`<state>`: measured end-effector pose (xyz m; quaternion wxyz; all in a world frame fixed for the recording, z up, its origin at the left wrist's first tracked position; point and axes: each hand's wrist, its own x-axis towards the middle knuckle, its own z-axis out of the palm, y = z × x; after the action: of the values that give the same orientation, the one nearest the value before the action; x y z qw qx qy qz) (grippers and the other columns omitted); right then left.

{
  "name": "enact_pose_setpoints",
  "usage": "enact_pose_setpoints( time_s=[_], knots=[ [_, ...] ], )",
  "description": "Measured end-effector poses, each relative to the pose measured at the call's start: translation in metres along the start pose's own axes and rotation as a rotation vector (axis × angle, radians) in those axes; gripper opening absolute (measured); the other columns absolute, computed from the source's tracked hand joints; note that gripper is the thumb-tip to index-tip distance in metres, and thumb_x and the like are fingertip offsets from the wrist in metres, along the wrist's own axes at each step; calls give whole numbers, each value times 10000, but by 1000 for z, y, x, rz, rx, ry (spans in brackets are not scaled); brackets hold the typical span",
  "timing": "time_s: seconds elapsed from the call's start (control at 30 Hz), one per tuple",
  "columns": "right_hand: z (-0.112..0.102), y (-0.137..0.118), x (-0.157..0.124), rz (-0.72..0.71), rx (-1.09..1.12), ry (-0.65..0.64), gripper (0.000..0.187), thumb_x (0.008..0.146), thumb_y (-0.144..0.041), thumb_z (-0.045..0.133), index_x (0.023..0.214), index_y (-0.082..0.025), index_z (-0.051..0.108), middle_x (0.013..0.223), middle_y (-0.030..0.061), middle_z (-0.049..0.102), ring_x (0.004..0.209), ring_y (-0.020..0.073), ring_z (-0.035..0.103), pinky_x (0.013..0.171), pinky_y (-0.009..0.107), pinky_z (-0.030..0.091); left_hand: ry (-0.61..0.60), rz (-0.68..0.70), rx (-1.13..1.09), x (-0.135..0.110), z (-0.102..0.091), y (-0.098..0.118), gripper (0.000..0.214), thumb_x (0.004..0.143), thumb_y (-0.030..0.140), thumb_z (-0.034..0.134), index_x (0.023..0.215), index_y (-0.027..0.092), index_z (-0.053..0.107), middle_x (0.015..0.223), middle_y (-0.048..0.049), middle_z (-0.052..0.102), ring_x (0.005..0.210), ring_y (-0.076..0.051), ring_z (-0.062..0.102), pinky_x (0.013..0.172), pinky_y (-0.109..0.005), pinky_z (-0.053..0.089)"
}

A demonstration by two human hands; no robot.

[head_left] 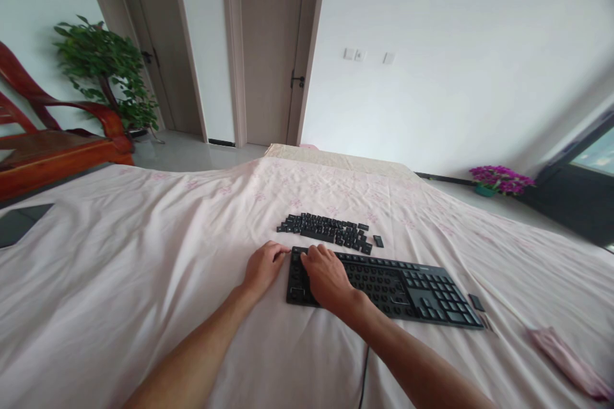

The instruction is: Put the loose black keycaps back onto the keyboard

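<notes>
A black keyboard (377,284) lies on the cloth, with key sockets bare over its left and middle parts and keys on its right block. My left hand (265,263) is at its upper left corner, fingers curled, forefinger and thumb close together against the corner. Over the left part rests my right hand (327,276), fingers bent and closed, their tips down among the sockets. Whatever is under those fingertips is hidden. Just behind the keyboard, many loose black keycaps (330,230) lie grouped in rows. One separate keycap (378,241) sits to their right.
A small dark piece (475,302) lies off the keyboard's right end. A cable (364,374) runs toward me. Pink folded cloth (568,361) is at right, a dark flat device (22,223) at far left. The patterned cloth (192,230) has wrinkles. A wooden chair (108,124) stands left.
</notes>
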<state>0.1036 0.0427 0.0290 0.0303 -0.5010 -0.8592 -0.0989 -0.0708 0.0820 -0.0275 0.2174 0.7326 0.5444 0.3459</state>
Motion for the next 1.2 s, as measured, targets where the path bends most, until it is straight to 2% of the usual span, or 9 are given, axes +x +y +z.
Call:
enact_pose_setpoints(
  time_s=[0.1, 0.23, 0.37, 0.57, 0.73, 0.87, 1.2],
  knots=[
    [1, 10, 0, 64, 88, 13, 187, 891, -170, 483, 976, -218, 642, 926, 49, 588, 883, 172, 505, 763, 274, 379, 0, 4, -1, 0, 0, 0, 258, 839, 156, 493, 962, 215, 711, 1028, -31, 686, 954, -155, 618, 873, -259, 442],
    [9, 10, 3, 128, 106, 36, 175, 913, -243, 497, 859, -238, 664, 878, 30, 602, 861, 163, 524, 727, 259, 381, -5, -7, 5, 1, -2, 1, 250, 838, 161, 499, 950, 218, 715, 1022, -31, 688, 950, -157, 620, 872, -261, 443],
    [13, 9, 2, 132, 149, 89, 154, 902, -243, 525, 876, -250, 676, 893, 24, 612, 883, 156, 538, 753, 247, 391, -2, -12, 0, 1, -3, 2, 250, 834, 160, 502, 949, 218, 715, 1017, -31, 689, 939, -153, 623, 861, -255, 445],
    [16, 18, -1, 244, 232, 151, 197, 921, -264, 494, 1000, -261, 675, 933, 24, 616, 903, 147, 555, 746, 230, 407, -6, -44, -6, 1, -3, 3, 255, 835, 167, 503, 959, 223, 718, 1027, -25, 690, 943, -162, 617, 869, -262, 445],
    [15, 16, 0, 193, 221, 142, 174, 916, -265, 508, 963, -267, 676, 904, 15, 610, 884, 146, 549, 730, 230, 408, -5, -52, -4, 2, -5, 5, 254, 835, 170, 504, 955, 224, 721, 1019, -27, 691, 934, -163, 619, 863, -264, 447],
    [13, 10, 3, 151, 138, 110, 167, 917, -248, 502, 884, -249, 666, 894, 31, 601, 880, 160, 536, 728, 249, 405, -9, -50, 5, 2, -5, 5, 249, 837, 179, 505, 957, 224, 719, 1017, -30, 690, 934, -162, 620, 860, -263, 448],
    [13, 3, 6, 73, -26, 51, 153, 895, -163, 493, 842, -202, 630, 914, 71, 590, 882, 206, 506, 740, 312, 404, -10, -54, 23, 2, -4, 4, 245, 840, 191, 505, 960, 228, 715, 1016, -34, 685, 920, -158, 620, 844, -256, 446]
  ],
)
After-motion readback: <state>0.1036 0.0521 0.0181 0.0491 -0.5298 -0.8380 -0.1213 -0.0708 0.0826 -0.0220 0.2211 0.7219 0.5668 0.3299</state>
